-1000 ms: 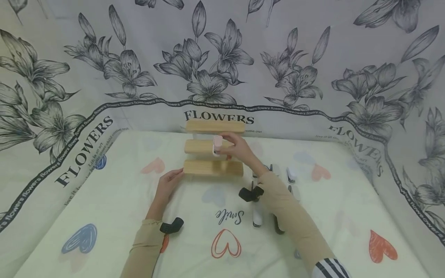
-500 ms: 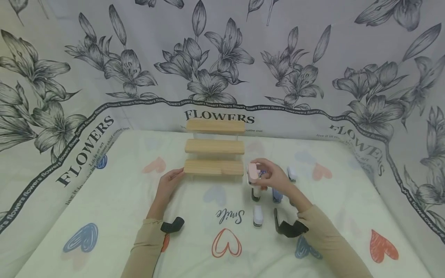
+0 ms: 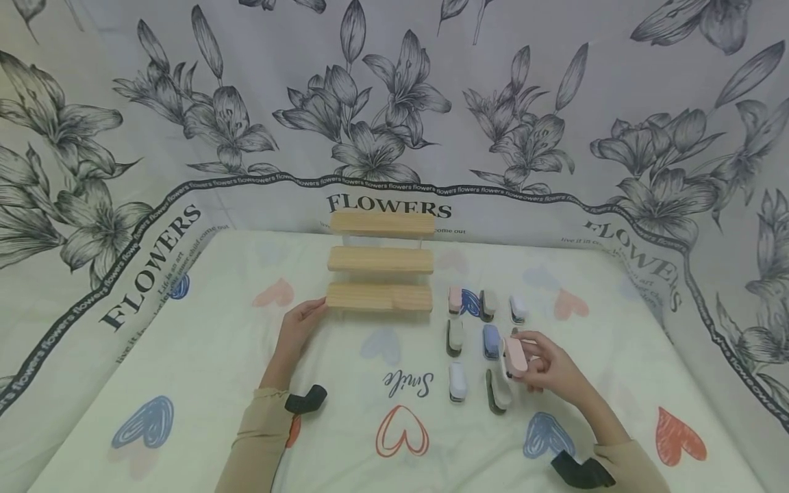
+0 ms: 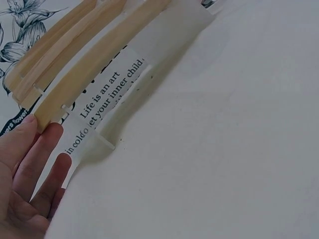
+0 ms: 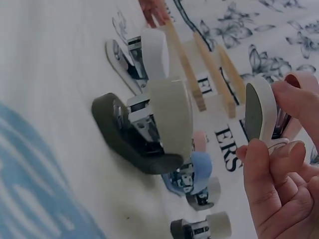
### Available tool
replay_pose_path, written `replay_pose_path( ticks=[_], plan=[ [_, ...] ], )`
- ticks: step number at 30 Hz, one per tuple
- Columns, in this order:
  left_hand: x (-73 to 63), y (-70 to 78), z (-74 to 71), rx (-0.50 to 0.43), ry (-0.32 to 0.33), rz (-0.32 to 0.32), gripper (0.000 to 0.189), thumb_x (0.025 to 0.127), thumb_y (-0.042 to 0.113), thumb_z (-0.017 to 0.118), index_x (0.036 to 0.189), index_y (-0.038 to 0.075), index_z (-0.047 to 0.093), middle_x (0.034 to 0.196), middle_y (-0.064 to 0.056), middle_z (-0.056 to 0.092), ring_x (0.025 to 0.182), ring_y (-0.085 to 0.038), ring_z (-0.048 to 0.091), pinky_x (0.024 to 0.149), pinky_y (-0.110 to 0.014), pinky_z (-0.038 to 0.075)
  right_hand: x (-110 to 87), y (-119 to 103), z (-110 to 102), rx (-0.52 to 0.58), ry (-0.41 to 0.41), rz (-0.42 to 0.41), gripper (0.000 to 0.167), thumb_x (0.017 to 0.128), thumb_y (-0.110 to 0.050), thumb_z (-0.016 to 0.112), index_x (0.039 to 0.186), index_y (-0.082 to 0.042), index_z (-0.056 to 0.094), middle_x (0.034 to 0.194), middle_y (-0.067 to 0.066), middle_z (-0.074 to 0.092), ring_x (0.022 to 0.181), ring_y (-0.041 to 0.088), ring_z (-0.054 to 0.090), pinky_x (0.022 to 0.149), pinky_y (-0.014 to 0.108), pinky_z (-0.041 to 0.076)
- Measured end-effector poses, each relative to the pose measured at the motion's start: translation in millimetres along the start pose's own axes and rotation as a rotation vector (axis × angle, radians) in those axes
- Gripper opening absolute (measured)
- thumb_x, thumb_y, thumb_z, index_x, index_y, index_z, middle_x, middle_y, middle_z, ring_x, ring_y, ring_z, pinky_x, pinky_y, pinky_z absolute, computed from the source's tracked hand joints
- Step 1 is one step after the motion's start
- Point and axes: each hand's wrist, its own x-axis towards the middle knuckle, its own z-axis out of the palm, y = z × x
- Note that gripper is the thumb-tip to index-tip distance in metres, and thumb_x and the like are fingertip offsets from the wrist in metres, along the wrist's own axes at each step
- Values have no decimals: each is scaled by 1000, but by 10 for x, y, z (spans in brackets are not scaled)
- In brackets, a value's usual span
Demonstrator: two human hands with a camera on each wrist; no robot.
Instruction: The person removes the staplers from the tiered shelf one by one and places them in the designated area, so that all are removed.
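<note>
In the head view my right hand (image 3: 551, 366) holds a pink and white stapler (image 3: 514, 357) in the air over a group of small staplers. The right wrist view has this stapler's white base (image 5: 267, 107) pinched between thumb and fingers. My left hand (image 3: 301, 323) pinches the left end of the lowest board on a three-tier wooden rack (image 3: 364, 297). Seen from the left wrist, the thumb lies on the end of that board (image 4: 94, 69) and a finger lies under it. All three boards are bare.
Several staplers stand on the cloth right of the rack, among them a pink one (image 3: 455, 300), a blue one (image 3: 491, 341), a white one (image 3: 457, 382) and a grey one (image 3: 498, 392). A flower-printed curtain (image 3: 394, 103) hangs behind the rack.
My right hand has carried the pink and white stapler from the rack's middle board, rightward and toward me, to above the other staplers. The left hand has stayed at the rack.
</note>
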Motion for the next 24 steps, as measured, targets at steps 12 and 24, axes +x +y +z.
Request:
replay_pose_path(
  ticks=[12, 24],
  plan=[
    [-59, -9, -99, -16, 11, 27, 49, 80, 36, 66, 115, 2, 58, 117, -14, 57, 110, -22, 50, 96, -34, 36, -369, 275, -68, -42, -10, 77, 56, 76, 6, 66, 122, 7, 34, 117, 48, 32, 42, 8, 46, 32, 29, 41],
    [-44, -50, -77, -5, 15, 7, 56, 78, 42, 66, 117, 3, 57, 118, -12, 56, 111, -21, 49, 97, -34, 34, -448, 451, 0, -201, 64, 95, 63, 71, -7, 75, 124, -1, 43, 117, 32, 47, 41, 0, 38, 33, 20, 36]
  ],
)
